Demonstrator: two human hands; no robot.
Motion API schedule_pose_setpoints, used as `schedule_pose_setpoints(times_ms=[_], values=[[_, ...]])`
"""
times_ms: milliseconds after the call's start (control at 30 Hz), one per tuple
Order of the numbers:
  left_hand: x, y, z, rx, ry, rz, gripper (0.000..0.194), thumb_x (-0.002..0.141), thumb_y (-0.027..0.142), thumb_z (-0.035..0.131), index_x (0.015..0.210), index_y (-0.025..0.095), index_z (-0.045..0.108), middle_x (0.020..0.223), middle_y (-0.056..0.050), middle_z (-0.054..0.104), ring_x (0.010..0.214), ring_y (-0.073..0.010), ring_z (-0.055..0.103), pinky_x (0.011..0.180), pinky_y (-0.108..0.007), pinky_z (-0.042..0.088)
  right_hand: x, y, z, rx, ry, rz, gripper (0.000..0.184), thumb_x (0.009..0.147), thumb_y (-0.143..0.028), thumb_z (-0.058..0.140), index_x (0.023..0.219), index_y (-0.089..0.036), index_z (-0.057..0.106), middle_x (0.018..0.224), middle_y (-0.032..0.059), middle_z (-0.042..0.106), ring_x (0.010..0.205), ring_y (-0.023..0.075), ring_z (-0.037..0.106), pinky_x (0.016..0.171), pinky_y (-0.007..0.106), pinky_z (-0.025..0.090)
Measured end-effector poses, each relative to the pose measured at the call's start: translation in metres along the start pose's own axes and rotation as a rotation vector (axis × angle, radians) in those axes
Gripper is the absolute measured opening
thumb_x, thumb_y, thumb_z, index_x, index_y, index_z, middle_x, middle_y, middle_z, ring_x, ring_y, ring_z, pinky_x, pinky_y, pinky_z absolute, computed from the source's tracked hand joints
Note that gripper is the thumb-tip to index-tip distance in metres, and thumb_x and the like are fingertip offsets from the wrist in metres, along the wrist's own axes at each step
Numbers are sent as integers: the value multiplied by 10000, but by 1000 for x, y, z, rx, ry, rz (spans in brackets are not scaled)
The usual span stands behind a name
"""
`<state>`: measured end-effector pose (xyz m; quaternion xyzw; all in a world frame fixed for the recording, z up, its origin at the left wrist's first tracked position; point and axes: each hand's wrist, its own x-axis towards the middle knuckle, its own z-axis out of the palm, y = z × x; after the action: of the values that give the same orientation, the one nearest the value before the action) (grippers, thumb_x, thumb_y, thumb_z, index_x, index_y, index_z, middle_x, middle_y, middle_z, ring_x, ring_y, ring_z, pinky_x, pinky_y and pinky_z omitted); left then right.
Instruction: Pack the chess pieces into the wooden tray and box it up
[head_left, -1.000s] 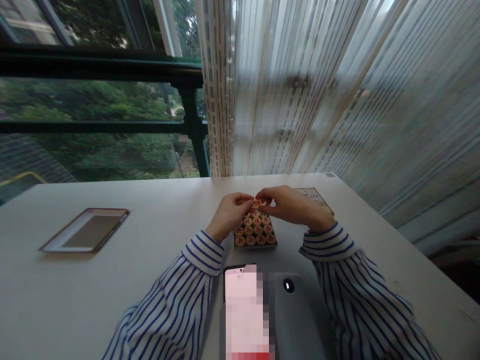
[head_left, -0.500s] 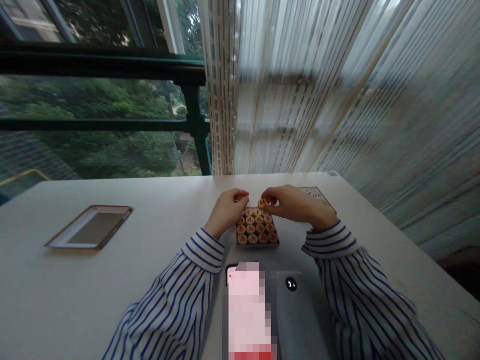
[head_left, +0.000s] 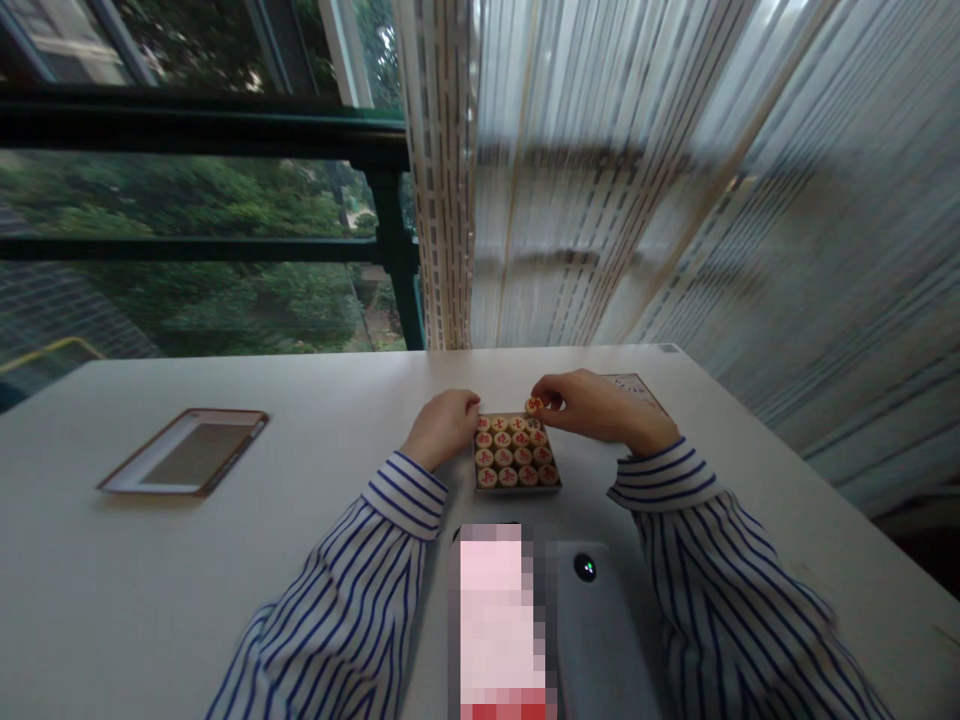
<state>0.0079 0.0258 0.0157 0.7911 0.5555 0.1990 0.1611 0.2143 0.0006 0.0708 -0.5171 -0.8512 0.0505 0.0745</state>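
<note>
A shallow square box [head_left: 517, 490] holds rows of round wooden Chinese chess pieces [head_left: 505, 457] with red characters facing up. Between my right thumb and fingers is one Chinese chess piece [head_left: 534, 405], raised just over the box's far right corner. My right hand [head_left: 589, 407] is closed on it from the right. At the far left corner of the box, my left hand [head_left: 444, 425] is closed, its curled fingertips against the edge. The hand's back hides part of that grip.
On the white table [head_left: 322, 600], a brown-rimmed box lid or tray [head_left: 217, 455] lies at left. Behind my right hand is a flat printed card or lid [head_left: 637, 392]. A blurred-out phone [head_left: 495, 610] and a pale device [head_left: 607, 620] lie in front. Curtains [head_left: 570, 200] hang beyond the table.
My left hand has moved left, from over the box's far left corner to its edge. The right hand, still holding the chess piece, has shifted slightly right.
</note>
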Motion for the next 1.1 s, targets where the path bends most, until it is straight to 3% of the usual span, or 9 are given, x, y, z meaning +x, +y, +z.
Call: schedule_pose_setpoints(times_ms=[567,1100], values=[[1,1,2,113,-95,-23,344,804,219,376,1001,154,650,1062,-95,647,1014,-194,570,876,-267,404,8,17,21,-73,-108,72,279,786,-352,475,948,-196,640,917,67,658,803,179,586,673,256,412],[1,-2,3,111,-109,-2,353,808,237,369,1017,156,642,1060,-93,648,1008,-201,574,871,-273,412,13,18,29,-112,-128,31,308,799,-360,450,970,-190,642,941,74,657,833,186,582,710,262,404]])
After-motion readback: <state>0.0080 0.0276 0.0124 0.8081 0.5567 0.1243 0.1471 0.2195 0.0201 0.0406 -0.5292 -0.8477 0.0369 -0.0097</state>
